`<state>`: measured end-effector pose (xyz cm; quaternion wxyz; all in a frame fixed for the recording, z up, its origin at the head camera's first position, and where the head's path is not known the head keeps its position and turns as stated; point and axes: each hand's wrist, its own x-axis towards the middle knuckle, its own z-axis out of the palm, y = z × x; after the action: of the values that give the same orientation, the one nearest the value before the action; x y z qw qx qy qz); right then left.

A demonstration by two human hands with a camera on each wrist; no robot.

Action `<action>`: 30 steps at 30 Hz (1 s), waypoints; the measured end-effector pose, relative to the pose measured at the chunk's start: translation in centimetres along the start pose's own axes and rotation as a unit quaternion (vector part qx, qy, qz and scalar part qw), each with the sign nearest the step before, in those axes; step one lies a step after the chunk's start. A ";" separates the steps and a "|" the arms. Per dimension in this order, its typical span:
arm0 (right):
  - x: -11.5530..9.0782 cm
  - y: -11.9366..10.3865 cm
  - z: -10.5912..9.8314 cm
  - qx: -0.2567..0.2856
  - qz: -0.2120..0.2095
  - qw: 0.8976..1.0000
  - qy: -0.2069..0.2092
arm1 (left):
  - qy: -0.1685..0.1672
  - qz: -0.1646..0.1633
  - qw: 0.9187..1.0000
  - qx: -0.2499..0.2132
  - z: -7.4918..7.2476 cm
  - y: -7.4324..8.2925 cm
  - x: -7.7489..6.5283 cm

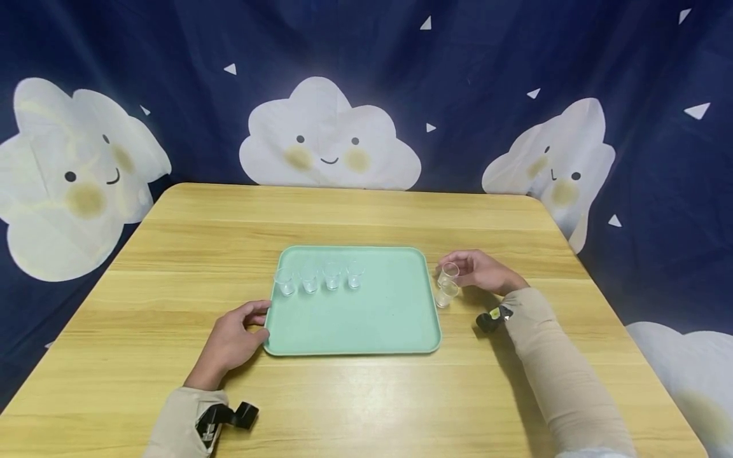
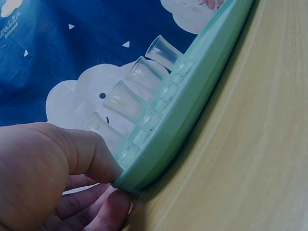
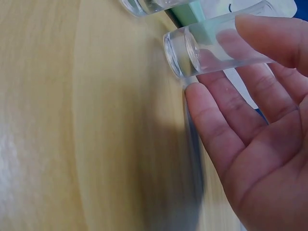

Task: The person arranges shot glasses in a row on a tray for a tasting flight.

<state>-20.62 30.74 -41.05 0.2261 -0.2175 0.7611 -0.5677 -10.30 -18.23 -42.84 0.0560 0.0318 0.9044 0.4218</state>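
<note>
My left hand (image 1: 235,334) grips the left edge of a mint-green tray (image 1: 389,318), and the left wrist view has its thumb (image 2: 94,154) at the rim with fingers curled below. Several clear shot glasses stand in a row on the tray's left half, from an end glass (image 1: 286,283) to an inner glass (image 1: 355,275). To the right of the tray, my right hand (image 1: 487,272) holds another shot glass (image 3: 216,41) between thumb and fingers, its base close over the table. Just nearer to me, a second shot glass (image 1: 445,296) stands beside the tray's right rim.
Tray and glasses are on a light wooden table (image 1: 355,401) with rounded far corners. A dark blue curtain (image 1: 458,57) with smiling clouds hangs behind it and at both sides. Each sleeved forearm wears a black wrist mount (image 1: 246,415).
</note>
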 end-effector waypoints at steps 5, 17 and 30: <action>0.1 0.3 0.2 -0.005 0.004 1.000 -0.006 | -0.001 -0.005 1.000 0.004 0.2 -0.3 -0.4; 0.1 -0.9 0.0 -0.037 0.017 0.997 0.066 | 0.001 0.002 1.000 0.004 -0.1 0.1 0.3; 0.5 -2.0 0.5 -0.069 0.033 0.990 0.121 | 0.003 0.002 1.000 0.004 0.0 0.1 0.3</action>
<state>-20.58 29.54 -39.32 0.1356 -0.1372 0.8268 -0.5284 -10.65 -18.19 -42.78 0.0525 0.0330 0.9061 0.4186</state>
